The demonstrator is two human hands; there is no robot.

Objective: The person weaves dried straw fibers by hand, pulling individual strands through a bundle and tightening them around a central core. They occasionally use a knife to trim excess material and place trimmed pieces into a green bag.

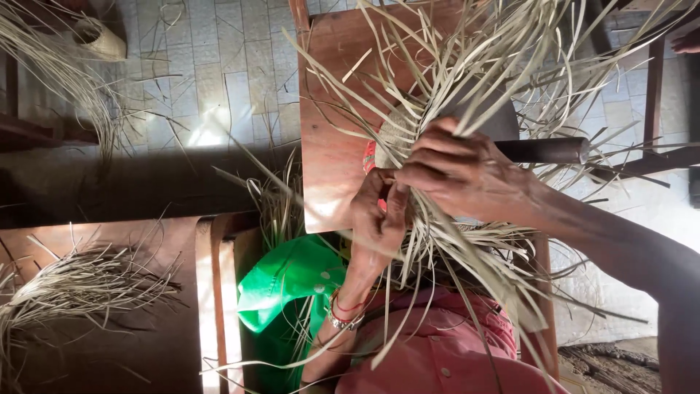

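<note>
Both hands work on a half-woven straw piece [399, 131] lying at the near edge of a small reddish wooden table [332, 87]. The right hand [459, 171] is clenched over a bundle of loose straw strips [467, 66] rising from that weave. Just nearer than the table edge, the left hand [375, 222] pinches 1 or 2 strips between thumb and fingers. A green cloth [288, 281] lies below the table's near-left corner.

Straw strips [467, 87] are lying on the desk [328, 146] at upper centre; a loose bundle [80, 284] is lying lower left.
</note>
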